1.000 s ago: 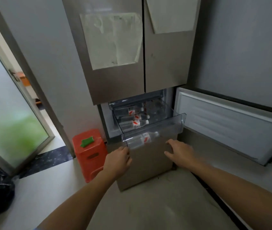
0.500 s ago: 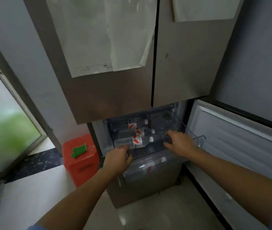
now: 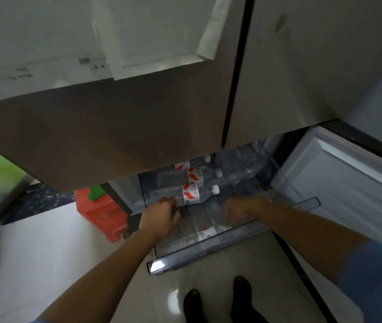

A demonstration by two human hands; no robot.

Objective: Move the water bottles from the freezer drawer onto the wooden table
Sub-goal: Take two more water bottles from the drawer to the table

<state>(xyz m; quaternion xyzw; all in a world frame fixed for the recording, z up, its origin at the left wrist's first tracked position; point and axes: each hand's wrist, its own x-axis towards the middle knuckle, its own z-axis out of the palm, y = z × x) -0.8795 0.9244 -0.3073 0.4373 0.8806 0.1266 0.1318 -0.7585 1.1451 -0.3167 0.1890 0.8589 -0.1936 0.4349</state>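
Several clear water bottles with red-and-white labels lie on their sides in the open clear freezer drawer [image 3: 307, 203]. My left hand [image 3: 161, 219] is at the drawer's left front, with its fingers curled over the base end of the nearest water bottle [image 3: 191, 194], which still lies in the drawer. Behind it lie a second bottle [image 3: 194, 176] and a third bottle [image 3: 182, 164]. My right hand [image 3: 236, 212] is low inside the drawer to the right, blurred, with curled fingers; I see no bottle in it. Another bottle [image 3: 205, 233] shows in the lower drawer.
The closed upper fridge doors [image 3: 138, 136] overhang the drawer. The freezer door [image 3: 348, 183] stands open on the right. A red box [image 3: 102, 216] with a green item on it sits on the floor to the left. My shoes [image 3: 218, 299] are just in front of the lower drawer.
I have leaned in closer over the drawer. Both hands went from its front edge down inside; the left hand now rests on the nearest bottle, and the right has dropped lower.
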